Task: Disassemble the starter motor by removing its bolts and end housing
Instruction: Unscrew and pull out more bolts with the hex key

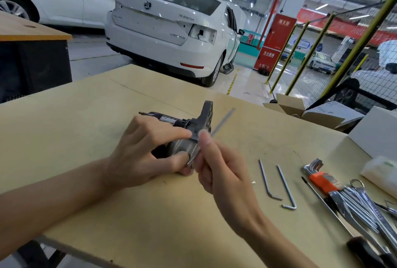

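The starter motor (184, 126) lies on the pale wooden table (86, 139), its grey end housing (205, 115) pointing away to the right. My left hand (146, 151) grips the motor's round silver body from the left, thumb and forefinger curled round it. My right hand (217, 169) pinches a long thin hex key (222, 120), blurred, slanting up to the right; its lower end sits at the motor's near end between both hands. The bolt it meets is hidden by my fingers.
Two loose hex keys (277, 184) lie right of my hands. Further right are a hex key set in an orange holder (322, 179) and several chrome spanners (361, 207). Cardboard boxes (305, 111) sit at the table's far right; a white car (171, 31) stands beyond.
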`<control>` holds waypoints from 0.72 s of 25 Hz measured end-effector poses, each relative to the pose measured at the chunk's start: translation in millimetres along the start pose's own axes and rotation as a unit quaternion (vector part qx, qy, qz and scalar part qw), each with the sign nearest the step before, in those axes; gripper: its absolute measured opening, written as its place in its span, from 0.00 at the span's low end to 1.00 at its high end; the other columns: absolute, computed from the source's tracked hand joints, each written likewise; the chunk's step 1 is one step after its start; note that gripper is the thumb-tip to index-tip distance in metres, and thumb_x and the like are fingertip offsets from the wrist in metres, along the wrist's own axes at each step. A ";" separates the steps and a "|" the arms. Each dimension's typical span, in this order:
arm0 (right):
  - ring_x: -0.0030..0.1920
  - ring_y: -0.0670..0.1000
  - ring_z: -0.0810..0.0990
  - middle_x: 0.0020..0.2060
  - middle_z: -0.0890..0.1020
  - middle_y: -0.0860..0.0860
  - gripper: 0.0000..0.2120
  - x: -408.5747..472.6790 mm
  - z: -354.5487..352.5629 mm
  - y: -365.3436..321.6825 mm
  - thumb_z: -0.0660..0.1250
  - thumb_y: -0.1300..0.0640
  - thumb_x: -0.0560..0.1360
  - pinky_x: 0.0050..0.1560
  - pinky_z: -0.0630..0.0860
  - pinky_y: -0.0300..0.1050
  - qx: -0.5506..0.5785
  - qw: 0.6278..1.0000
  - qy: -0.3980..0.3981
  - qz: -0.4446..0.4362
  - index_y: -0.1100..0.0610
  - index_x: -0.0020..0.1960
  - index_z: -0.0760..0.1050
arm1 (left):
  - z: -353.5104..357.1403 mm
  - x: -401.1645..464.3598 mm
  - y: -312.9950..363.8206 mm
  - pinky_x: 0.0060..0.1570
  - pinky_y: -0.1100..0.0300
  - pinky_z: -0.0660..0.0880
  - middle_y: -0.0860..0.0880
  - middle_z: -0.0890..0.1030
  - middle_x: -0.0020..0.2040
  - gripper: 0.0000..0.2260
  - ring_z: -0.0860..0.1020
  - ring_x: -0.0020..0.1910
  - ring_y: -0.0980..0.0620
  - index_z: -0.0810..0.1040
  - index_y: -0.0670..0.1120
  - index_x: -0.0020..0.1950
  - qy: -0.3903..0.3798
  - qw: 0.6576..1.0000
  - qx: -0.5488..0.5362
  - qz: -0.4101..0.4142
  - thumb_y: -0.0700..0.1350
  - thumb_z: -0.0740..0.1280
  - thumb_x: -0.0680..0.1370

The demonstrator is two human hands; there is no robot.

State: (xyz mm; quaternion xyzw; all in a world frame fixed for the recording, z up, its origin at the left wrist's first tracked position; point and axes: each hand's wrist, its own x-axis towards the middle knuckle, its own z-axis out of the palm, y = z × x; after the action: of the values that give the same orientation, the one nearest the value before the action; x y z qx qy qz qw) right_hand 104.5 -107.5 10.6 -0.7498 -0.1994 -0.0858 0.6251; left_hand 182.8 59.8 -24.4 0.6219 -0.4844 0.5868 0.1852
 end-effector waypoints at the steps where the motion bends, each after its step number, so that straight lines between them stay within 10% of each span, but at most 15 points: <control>1: 0.24 0.42 0.62 0.22 0.66 0.41 0.21 0.7 -0.8 1.0 0.59 0.42 0.79 0.27 0.60 0.33 0.043 0.996 -0.028 0.068 0.50 0.30 0.71 | 1.1 -0.7 0.8 0.44 0.56 0.71 0.48 0.75 0.56 0.06 0.75 0.46 0.49 0.74 0.46 0.52 -0.014 1.000 0.008 0.008 0.47 0.68 0.80; 11: 0.29 0.46 0.70 0.29 0.74 0.43 0.16 2.4 -10.9 21.7 0.57 0.48 0.82 0.31 0.65 0.37 -0.233 0.966 0.036 -0.103 0.57 0.41 0.70 | 5.1 -3.1 0.7 0.52 0.53 0.67 0.46 0.73 0.61 0.09 0.74 0.53 0.47 0.76 0.49 0.56 -0.079 0.996 0.025 -0.037 0.53 0.63 0.83; 18: 0.26 0.48 0.67 0.23 0.71 0.45 0.21 9.8 -29.0 32.6 0.57 0.50 0.83 0.29 0.63 0.41 -0.322 0.946 0.027 -0.023 0.61 0.35 0.71 | 7.0 -15.2 -2.3 0.62 0.48 0.73 0.43 0.79 0.63 0.35 0.78 0.61 0.43 0.78 0.38 0.63 -0.216 0.962 0.034 -0.165 0.66 0.71 0.71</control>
State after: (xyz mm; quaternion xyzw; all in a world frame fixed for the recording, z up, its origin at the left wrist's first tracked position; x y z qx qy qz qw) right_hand 130.1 -138.3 -9.3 -0.9035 -0.1615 -0.1806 0.3535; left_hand 190.9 61.1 -39.1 0.8111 -0.3828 0.4161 0.1495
